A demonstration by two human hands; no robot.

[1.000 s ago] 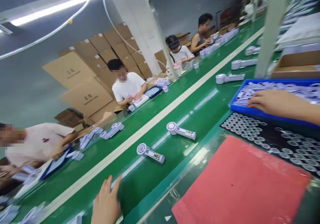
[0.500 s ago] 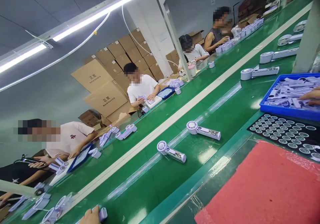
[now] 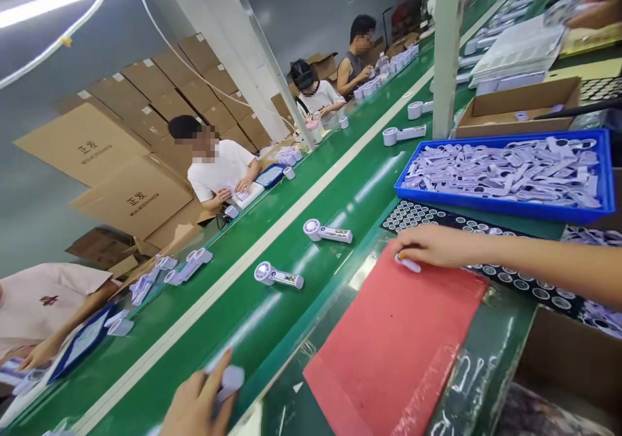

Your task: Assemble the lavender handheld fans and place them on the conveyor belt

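Observation:
My left hand [image 3: 197, 403] is at the bottom edge over the green conveyor belt [image 3: 272, 241], its fingers closed on a white fan-shaped device [image 3: 227, 380]. My right hand [image 3: 430, 247] reaches in from the right and pinches a small pale lilac plastic part [image 3: 408, 264] at the top corner of the red mat [image 3: 398, 339]. Just behind that hand lies a black tray of small round rings [image 3: 486, 235]. Two more white devices, one [image 3: 278, 276] and another [image 3: 326, 232], lie on the belt ahead of me.
A blue bin [image 3: 510, 173] full of lilac plastic parts sits beyond the black tray, with an open cardboard box [image 3: 515, 109] behind it and a white post [image 3: 447, 47]. Several people work along the belt's far side, in front of stacked cartons [image 3: 146, 99].
My right hand left the blue bin and came down to the red mat with a small part. My left hand has closed on a white device at the belt's near end. The view swung.

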